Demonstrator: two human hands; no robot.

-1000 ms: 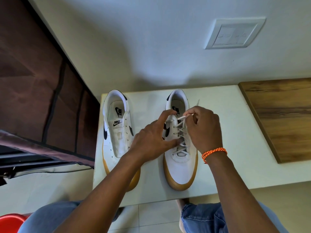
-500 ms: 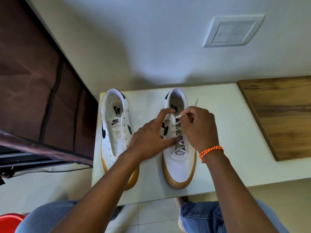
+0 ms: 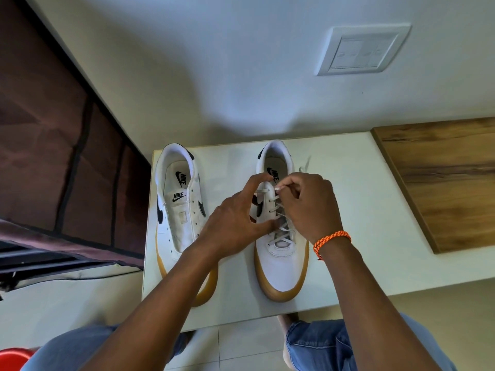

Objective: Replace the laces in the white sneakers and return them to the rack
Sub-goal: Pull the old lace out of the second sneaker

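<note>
White lace (image 3: 278,189) is pinched by the right hand (image 3: 310,207); the laced sneaker (image 3: 281,263) is braced by the spread left hand (image 3: 235,220). An eyelet could be missed if the tip slips.

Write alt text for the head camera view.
A person's right hand pinches a white lace at the top eyelets of the right sneaker while the left hand steadies that shoe. The left sneaker beside it has no lace; both stand on a white table.
</note>
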